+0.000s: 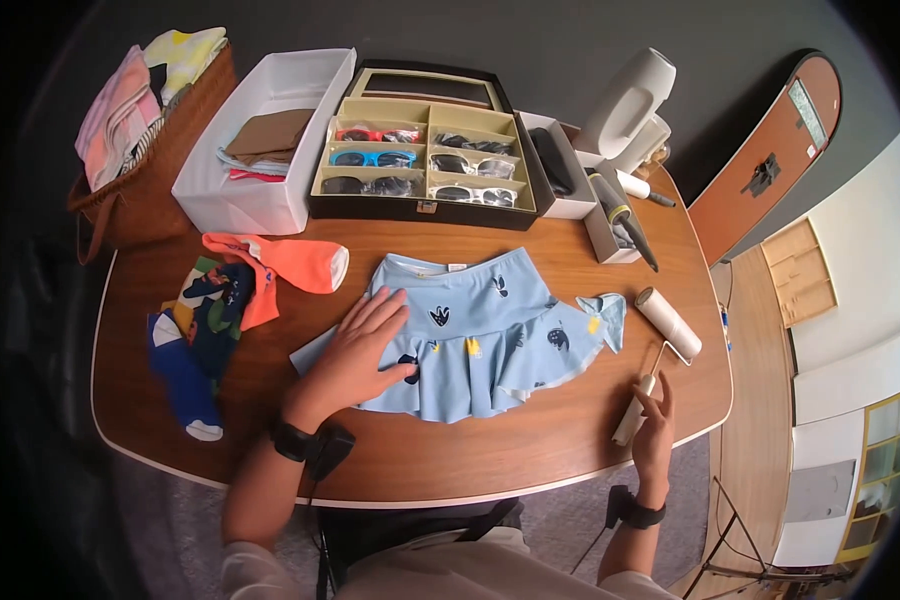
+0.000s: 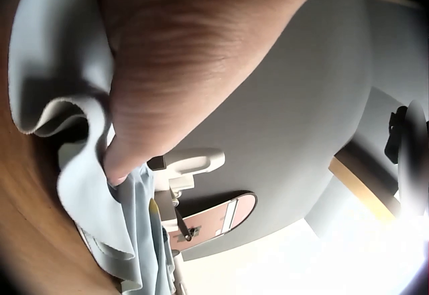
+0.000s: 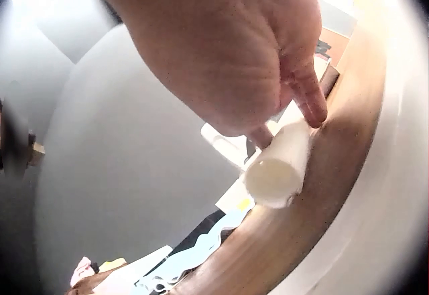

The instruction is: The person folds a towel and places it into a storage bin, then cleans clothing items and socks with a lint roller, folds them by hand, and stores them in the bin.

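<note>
A light blue ruffled skirt (image 1: 470, 330) with dark and yellow prints lies spread on the wooden table. My left hand (image 1: 355, 345) rests on its left side, fingers straight and thumb out to the right. In the left wrist view the thumb side of the left hand (image 2: 174, 74) presses on rippled blue fabric (image 2: 94, 188). To the right of the skirt lies a lint roller (image 1: 668, 325), its white roll pointing away from me. My right hand (image 1: 653, 435) pinches its pale handle (image 3: 275, 174), with fingers on both sides of it in the right wrist view.
Orange, blue and patterned socks (image 1: 215, 310) lie at the left. Along the back stand a brown bag of clothes (image 1: 160, 190), a white bin (image 1: 240, 190), a case of sunglasses (image 1: 425, 205), an open box (image 1: 610, 245) and a white appliance (image 1: 630, 105). The table's front edge (image 1: 420, 500) curves near me.
</note>
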`<move>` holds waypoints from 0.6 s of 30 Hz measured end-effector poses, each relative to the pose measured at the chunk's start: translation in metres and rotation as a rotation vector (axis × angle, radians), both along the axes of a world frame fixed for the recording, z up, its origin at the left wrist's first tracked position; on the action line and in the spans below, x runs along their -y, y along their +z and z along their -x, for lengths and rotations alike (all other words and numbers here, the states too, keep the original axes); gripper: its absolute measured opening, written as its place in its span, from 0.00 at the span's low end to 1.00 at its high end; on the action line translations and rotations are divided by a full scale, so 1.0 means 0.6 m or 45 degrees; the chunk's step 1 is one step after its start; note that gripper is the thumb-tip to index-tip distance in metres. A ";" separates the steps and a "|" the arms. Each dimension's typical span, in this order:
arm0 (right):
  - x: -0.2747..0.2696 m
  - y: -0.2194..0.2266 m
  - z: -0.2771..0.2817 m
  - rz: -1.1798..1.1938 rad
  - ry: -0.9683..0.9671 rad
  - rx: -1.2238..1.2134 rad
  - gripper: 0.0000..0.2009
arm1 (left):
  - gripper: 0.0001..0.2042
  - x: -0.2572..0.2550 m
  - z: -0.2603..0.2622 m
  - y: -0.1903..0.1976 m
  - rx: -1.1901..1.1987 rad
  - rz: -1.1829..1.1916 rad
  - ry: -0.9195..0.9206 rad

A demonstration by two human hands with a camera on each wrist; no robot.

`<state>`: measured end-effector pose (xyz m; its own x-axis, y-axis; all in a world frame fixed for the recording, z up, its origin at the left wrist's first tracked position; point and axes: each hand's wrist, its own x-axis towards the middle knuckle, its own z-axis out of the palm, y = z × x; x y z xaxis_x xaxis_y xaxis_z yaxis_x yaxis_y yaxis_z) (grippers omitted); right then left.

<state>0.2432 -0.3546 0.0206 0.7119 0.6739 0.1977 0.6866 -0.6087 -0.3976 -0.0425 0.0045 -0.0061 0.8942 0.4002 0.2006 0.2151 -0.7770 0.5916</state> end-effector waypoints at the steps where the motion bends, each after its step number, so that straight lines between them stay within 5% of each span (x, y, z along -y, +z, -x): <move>1: -0.004 0.003 -0.002 0.000 0.124 0.053 0.27 | 0.31 0.003 0.001 0.003 0.002 -0.006 0.000; 5: -0.014 0.023 0.006 0.290 0.146 0.330 0.22 | 0.33 0.003 0.003 0.011 -0.055 -0.079 0.069; 7: -0.006 0.024 -0.004 0.026 0.092 0.027 0.12 | 0.34 -0.002 0.008 0.011 -0.041 0.007 0.061; 12: 0.001 -0.002 -0.032 -0.327 0.133 0.150 0.07 | 0.46 -0.002 0.007 0.007 -0.073 0.007 0.111; 14: -0.009 -0.007 -0.050 -1.033 -0.235 -0.174 0.11 | 0.48 -0.005 0.008 -0.003 -0.090 -0.030 0.117; 16: -0.002 0.013 -0.058 -0.900 -0.326 -0.035 0.14 | 0.50 -0.005 0.008 -0.005 -0.106 -0.067 0.115; 18: -0.001 0.028 -0.067 -1.115 -0.220 -0.134 0.10 | 0.51 -0.005 0.007 -0.001 -0.141 -0.069 0.126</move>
